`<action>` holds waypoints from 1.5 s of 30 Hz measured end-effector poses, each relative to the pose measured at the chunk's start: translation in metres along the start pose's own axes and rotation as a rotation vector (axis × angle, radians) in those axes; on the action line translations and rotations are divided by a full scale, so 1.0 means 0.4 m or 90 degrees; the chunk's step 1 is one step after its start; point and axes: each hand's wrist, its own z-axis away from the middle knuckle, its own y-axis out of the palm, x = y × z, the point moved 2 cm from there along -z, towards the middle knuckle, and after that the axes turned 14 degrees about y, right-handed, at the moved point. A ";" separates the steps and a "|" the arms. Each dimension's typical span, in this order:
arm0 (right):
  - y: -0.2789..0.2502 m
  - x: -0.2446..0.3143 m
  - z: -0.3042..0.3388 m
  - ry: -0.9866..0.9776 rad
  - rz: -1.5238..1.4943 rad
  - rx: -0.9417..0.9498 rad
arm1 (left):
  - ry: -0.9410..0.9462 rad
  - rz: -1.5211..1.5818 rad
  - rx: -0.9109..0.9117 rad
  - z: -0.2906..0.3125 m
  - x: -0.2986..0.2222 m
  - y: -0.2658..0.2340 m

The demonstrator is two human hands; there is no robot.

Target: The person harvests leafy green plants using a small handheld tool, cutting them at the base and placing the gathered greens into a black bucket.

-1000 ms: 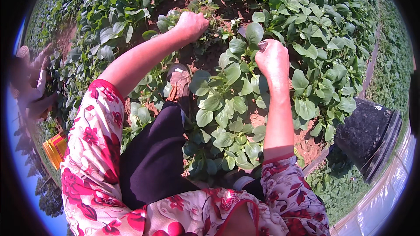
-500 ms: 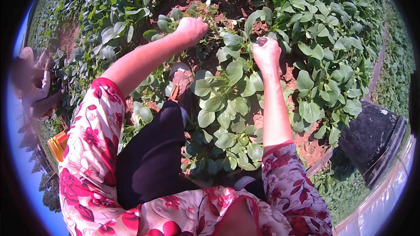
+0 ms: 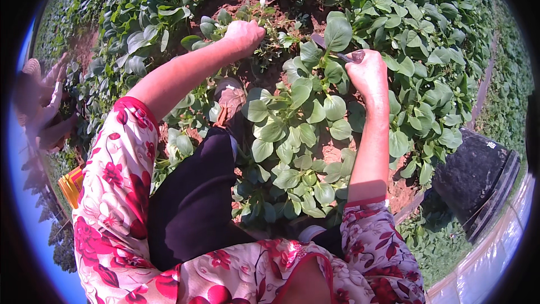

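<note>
My left hand (image 3: 245, 38) is closed in a fist at a tuft of thin green stems (image 3: 275, 32), which come out beside its fingers; the grip itself is hidden. To its right, my right hand (image 3: 368, 73) is wrapped round the dark handle of a small bladed hand tool (image 3: 341, 57). Its narrow shaft points left toward a dark blade end (image 3: 319, 40), partly behind a broad leaf (image 3: 338, 34). Below and between the hands grows a leafy green plant (image 3: 292, 118) with rounded leaves.
Broad-leaved plants (image 3: 416, 67) surround me on reddish soil (image 3: 230, 0). My shoe (image 3: 229, 98) stands among them. A black bucket (image 3: 475, 177) lies at the right near pale plastic sheeting (image 3: 484, 264). At left are a yellow container (image 3: 71, 186) and another person (image 3: 45, 101) in a hat.
My right hand has moved right and slightly down, bringing the tool's shaft and blade into sight by the broad leaf. My left fist has stayed nearly in place.
</note>
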 end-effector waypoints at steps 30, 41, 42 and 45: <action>0.197 0.073 -0.009 -0.030 -0.120 -0.078 | 0.002 0.011 -0.003 -0.028 0.000 -0.030; 0.223 0.182 -0.056 -0.289 0.221 -0.066 | 0.056 -0.045 0.001 -0.182 0.033 -0.093; 0.214 0.174 -0.046 -0.307 0.209 -0.062 | 0.051 -0.042 0.035 -0.186 0.033 -0.099; 0.177 0.164 -0.023 -0.332 0.199 -0.065 | 0.126 -0.023 0.052 -0.190 0.055 -0.102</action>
